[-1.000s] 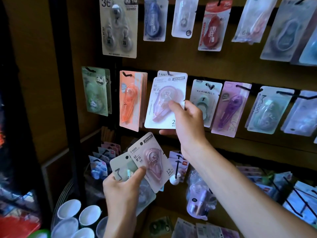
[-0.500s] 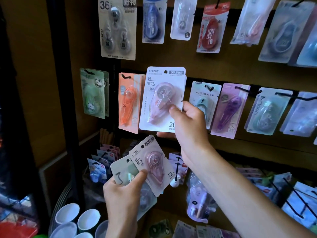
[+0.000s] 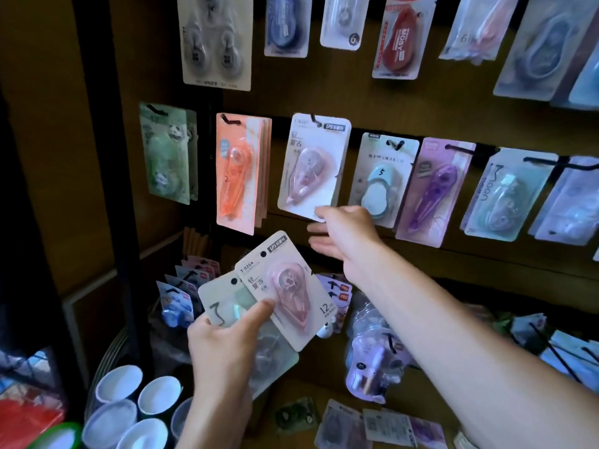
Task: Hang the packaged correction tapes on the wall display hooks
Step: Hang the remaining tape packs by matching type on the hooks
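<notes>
A white pack with a pink correction tape (image 3: 312, 166) hangs on a black wall hook (image 3: 313, 118) in the middle row. My right hand (image 3: 343, 234) is just below its lower right corner, fingers spread, holding nothing. My left hand (image 3: 223, 338) grips a fan of packs: a white one with a pink tape (image 3: 288, 290) on top and a pale green one marked 3 (image 3: 220, 303) under it.
Orange (image 3: 238, 173), green (image 3: 168, 153), mint (image 3: 381, 179) and purple (image 3: 432, 189) packs hang beside it on the brown panel. Another row hangs above. Lower hooks carry more packs (image 3: 372, 361). White cups (image 3: 139, 400) stand at the lower left beside a black upright (image 3: 100, 157).
The pack my right hand held up against the wall now hangs on the hook. My right hand has let go and dropped a little below it. My left hand has kept its packs.
</notes>
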Demonstrator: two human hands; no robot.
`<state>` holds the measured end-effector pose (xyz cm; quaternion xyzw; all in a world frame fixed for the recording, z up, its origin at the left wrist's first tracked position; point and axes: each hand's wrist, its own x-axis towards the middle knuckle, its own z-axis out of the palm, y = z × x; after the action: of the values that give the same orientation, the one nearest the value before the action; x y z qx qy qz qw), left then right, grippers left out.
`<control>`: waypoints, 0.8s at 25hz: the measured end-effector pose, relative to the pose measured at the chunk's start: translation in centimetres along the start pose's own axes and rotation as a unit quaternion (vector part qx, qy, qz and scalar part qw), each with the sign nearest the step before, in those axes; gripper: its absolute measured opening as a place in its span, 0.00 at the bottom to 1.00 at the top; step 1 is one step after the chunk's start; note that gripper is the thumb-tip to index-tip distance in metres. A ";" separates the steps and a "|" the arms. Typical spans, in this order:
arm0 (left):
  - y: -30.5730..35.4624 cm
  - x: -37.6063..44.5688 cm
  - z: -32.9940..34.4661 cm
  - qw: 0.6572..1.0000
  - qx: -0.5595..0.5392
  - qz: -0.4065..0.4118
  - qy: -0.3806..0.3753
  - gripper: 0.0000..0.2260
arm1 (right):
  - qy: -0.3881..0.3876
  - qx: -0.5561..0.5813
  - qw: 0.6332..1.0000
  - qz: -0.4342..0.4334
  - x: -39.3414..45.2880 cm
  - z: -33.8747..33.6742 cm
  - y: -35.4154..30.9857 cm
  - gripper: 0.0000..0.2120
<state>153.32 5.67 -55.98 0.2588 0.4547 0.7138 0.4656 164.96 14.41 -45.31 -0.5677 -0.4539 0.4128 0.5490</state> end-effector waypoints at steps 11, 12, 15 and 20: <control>0.5 -0.1 0.2 0.957 -0.095 -0.136 -0.237 0.17 | -0.235 0.039 0.971 0.013 -4.5 -6.8 8.1 0.18; 0.5 -0.4 0.2 0.946 -0.095 -0.146 -0.272 0.17 | -0.220 0.061 0.974 0.011 -4.6 -7.0 8.2 0.18; 0.0 -1.0 0.7 0.945 -0.061 -0.147 -0.286 0.20 | -0.181 0.095 0.979 -0.010 -4.8 -7.8 8.4 0.20; -1.2 -1.4 2.0 0.988 -0.072 -0.039 -0.134 0.12 | -0.150 0.126 0.980 -0.046 -5.3 -8.6 8.7 0.22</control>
<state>156.00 5.43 -56.07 0.3001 0.3453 0.6845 0.5677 172.55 7.26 -53.68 -0.4044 -0.5012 0.5216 0.5596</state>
